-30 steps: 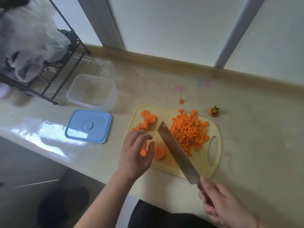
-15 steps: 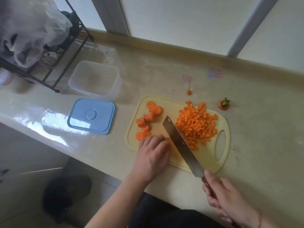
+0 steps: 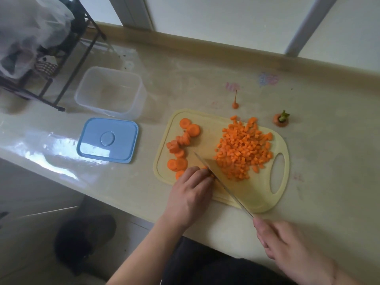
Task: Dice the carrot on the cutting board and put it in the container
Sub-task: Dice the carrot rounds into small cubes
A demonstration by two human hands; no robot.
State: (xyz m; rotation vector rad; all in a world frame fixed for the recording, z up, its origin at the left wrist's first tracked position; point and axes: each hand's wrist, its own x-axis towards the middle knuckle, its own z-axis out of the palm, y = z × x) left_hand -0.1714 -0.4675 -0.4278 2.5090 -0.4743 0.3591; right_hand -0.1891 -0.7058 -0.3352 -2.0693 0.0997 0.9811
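A pale yellow cutting board [image 3: 265,204] lies on the counter. A heap of diced carrot [image 3: 242,150] covers its right half, and several carrot rounds [image 3: 181,145] lie along its left side. My left hand [image 3: 191,194] holds down carrot pieces at the board's front left with curled fingertips. My right hand [image 3: 287,249] grips the handle of a knife [image 3: 228,182], whose blade stands on edge right beside my left fingertips. An empty clear container [image 3: 111,91] stands to the left of the board.
The container's blue lid [image 3: 108,139] lies flat in front of the container. A carrot top [image 3: 280,120] and a carrot tip [image 3: 235,103] sit on the counter behind the board. A black wire rack [image 3: 67,58] holding a plastic bag stands at the far left.
My left hand came down from above the board onto carrot pieces at the front left. The knife turned from lying flat to standing on edge against my fingertips.
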